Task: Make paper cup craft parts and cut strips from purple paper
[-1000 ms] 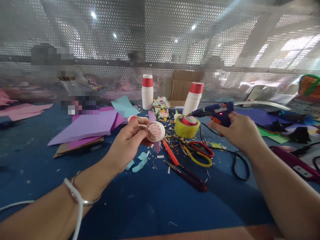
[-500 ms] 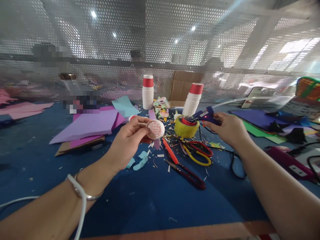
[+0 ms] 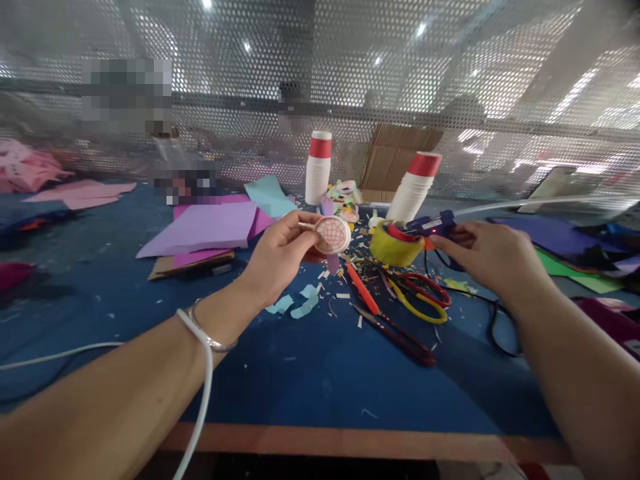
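Pinched between my left hand's [image 3: 280, 257] thumb and fingers is a small round white piece [image 3: 333, 235] with pink crisscross lines on its face. Purple strips show above and below it; I cannot tell whether they are attached. My right hand [image 3: 493, 250] is closed around a dark blue glue gun [image 3: 440, 223] with a small red light. Its nozzle end rests at a yellow tape roll [image 3: 397, 245], which has a red inner ring. Just in front lie red-and-yellow-handled scissors [image 3: 425, 300], an orange craft knife [image 3: 363, 289] and dark-handled scissors [image 3: 400, 337].
Two stacks of paper cups [image 3: 319, 170] [image 3: 415, 187] stand at the back near cardboard [image 3: 395, 157] and a perforated metal screen. Purple paper sheets [image 3: 200, 230] lie left, blue scraps [image 3: 305, 303] and trimmings centrally. A white cord [image 3: 203, 393] crosses my left forearm; a black cable [image 3: 495, 327] runs right.
The view has shifted, so most things appear further right and slightly higher, with more of the table's front edge showing. Both hands keep their holds; the glue gun stays at the tape roll.
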Demonstrator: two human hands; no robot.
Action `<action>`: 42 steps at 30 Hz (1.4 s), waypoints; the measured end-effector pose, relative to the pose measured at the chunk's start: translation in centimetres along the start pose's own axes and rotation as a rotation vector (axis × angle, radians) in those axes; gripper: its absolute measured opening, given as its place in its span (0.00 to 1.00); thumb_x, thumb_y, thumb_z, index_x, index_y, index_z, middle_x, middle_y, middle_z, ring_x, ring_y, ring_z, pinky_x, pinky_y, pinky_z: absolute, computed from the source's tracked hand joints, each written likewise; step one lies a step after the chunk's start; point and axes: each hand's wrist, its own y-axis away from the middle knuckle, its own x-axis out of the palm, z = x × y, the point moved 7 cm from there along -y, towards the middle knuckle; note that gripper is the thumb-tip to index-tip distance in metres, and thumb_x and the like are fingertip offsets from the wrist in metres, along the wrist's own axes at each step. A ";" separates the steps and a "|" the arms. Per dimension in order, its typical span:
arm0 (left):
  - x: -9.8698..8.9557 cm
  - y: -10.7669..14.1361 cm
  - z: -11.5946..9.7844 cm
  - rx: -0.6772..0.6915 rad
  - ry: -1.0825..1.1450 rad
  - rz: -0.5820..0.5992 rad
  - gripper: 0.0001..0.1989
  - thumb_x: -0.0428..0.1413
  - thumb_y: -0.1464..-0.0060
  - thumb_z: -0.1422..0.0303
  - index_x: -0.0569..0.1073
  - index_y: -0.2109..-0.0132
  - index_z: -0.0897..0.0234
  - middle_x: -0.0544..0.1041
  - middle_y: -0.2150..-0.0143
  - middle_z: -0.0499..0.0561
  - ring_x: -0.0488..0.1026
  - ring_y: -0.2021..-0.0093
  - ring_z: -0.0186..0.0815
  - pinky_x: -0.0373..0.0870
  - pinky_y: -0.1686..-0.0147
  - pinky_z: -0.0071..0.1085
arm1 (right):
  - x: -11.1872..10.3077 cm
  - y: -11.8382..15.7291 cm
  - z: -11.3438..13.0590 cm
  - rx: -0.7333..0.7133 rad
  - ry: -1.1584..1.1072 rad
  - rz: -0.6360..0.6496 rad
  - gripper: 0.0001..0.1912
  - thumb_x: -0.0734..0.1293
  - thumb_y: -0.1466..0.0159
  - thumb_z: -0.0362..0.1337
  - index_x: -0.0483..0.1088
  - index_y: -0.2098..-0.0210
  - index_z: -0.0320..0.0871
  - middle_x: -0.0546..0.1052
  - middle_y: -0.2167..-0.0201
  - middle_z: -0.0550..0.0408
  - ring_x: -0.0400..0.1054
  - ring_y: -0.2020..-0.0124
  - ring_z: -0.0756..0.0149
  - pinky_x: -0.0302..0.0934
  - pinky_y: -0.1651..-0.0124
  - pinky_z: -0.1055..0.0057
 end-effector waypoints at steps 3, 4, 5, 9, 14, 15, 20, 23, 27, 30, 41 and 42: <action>-0.1 -0.1 0.1 -0.002 0.017 -0.016 0.06 0.56 0.43 0.75 0.75 0.58 0.63 0.80 0.67 0.48 0.77 0.69 0.29 0.74 0.70 0.24 | -0.4 0.7 -0.1 0.048 0.134 0.010 0.17 0.67 0.37 0.52 0.78 0.62 0.45 0.83 0.67 0.49 0.75 0.62 0.52 0.59 0.64 0.63; -0.1 -0.1 0.1 -0.010 0.021 -0.019 0.07 0.55 0.43 0.75 0.75 0.59 0.63 0.80 0.67 0.48 0.77 0.69 0.29 0.74 0.70 0.24 | -0.6 0.9 0.0 0.054 0.174 0.014 0.17 0.67 0.37 0.52 0.78 0.62 0.46 0.82 0.67 0.49 0.74 0.63 0.52 0.58 0.66 0.64; 0.0 -0.1 0.2 -0.019 0.024 -0.021 0.07 0.55 0.43 0.75 0.75 0.59 0.63 0.80 0.67 0.48 0.77 0.69 0.29 0.74 0.70 0.24 | -0.8 1.2 0.2 0.060 0.209 0.021 0.17 0.67 0.36 0.53 0.78 0.63 0.47 0.82 0.67 0.48 0.73 0.64 0.53 0.56 0.67 0.64; 0.2 0.0 0.2 -0.035 0.035 -0.019 0.07 0.55 0.44 0.76 0.75 0.59 0.63 0.80 0.68 0.48 0.77 0.70 0.29 0.73 0.71 0.25 | -1.9 2.1 1.0 0.095 0.312 0.036 0.19 0.65 0.35 0.55 0.79 0.64 0.48 0.81 0.66 0.47 0.68 0.70 0.56 0.49 0.71 0.66; 0.2 -0.1 0.2 -0.039 0.055 -0.031 0.07 0.56 0.45 0.77 0.75 0.59 0.64 0.80 0.70 0.47 0.76 0.71 0.28 0.73 0.72 0.23 | -3.7 3.4 2.2 0.084 0.263 -0.119 0.14 0.68 0.35 0.49 0.79 0.63 0.46 0.80 0.70 0.49 0.66 0.73 0.60 0.49 0.71 0.66; 0.2 -0.1 0.2 -0.041 0.054 -0.035 0.07 0.56 0.45 0.77 0.75 0.59 0.64 0.80 0.70 0.47 0.76 0.72 0.29 0.73 0.72 0.24 | -3.7 3.7 2.9 0.030 0.192 -0.153 0.11 0.69 0.35 0.45 0.79 0.63 0.46 0.80 0.72 0.50 0.68 0.72 0.60 0.51 0.70 0.66; 0.1 -0.1 0.1 -0.033 0.035 -0.053 0.07 0.55 0.45 0.76 0.74 0.59 0.64 0.79 0.70 0.48 0.76 0.71 0.29 0.74 0.70 0.25 | 0.7 6.0 9.1 -0.436 -0.330 0.197 0.08 0.66 0.34 0.37 0.77 0.65 0.44 0.80 0.71 0.56 0.70 0.73 0.67 0.60 0.67 0.70; -0.1 -0.1 0.0 -0.009 0.015 -0.063 0.08 0.54 0.45 0.77 0.74 0.59 0.64 0.79 0.70 0.48 0.76 0.72 0.29 0.74 0.70 0.25 | 3.4 8.1 13.3 -0.630 -0.362 0.419 0.07 0.66 0.34 0.35 0.76 0.65 0.43 0.79 0.71 0.56 0.70 0.72 0.68 0.60 0.68 0.71; -0.2 -0.1 0.1 0.008 -0.012 -0.069 0.07 0.54 0.44 0.75 0.73 0.59 0.63 0.79 0.68 0.47 0.76 0.71 0.29 0.74 0.70 0.25 | 5.1 9.2 16.4 -0.689 -0.292 0.483 0.05 0.68 0.35 0.36 0.76 0.63 0.43 0.78 0.69 0.54 0.69 0.69 0.65 0.59 0.65 0.70; -0.2 -0.1 0.2 0.009 -0.011 -0.050 0.07 0.54 0.44 0.75 0.73 0.58 0.63 0.79 0.68 0.47 0.77 0.71 0.29 0.75 0.69 0.25 | 5.8 9.4 17.4 -0.705 -0.264 0.495 0.06 0.68 0.34 0.38 0.76 0.63 0.43 0.77 0.70 0.53 0.68 0.69 0.64 0.57 0.66 0.69; -0.3 -0.3 0.3 0.002 0.019 -0.062 0.07 0.55 0.46 0.75 0.73 0.59 0.63 0.78 0.69 0.46 0.76 0.71 0.29 0.74 0.70 0.25 | 5.7 8.9 16.7 -0.620 -0.491 0.491 0.03 0.68 0.39 0.30 0.71 0.70 0.42 0.75 0.73 0.57 0.66 0.73 0.70 0.57 0.67 0.72; -0.3 -0.3 0.3 0.000 0.028 -0.069 0.07 0.55 0.46 0.75 0.73 0.60 0.63 0.78 0.69 0.46 0.76 0.71 0.29 0.74 0.70 0.24 | 5.4 8.8 16.4 -0.606 -0.515 0.474 0.03 0.68 0.39 0.31 0.70 0.70 0.43 0.75 0.74 0.58 0.66 0.74 0.70 0.57 0.68 0.72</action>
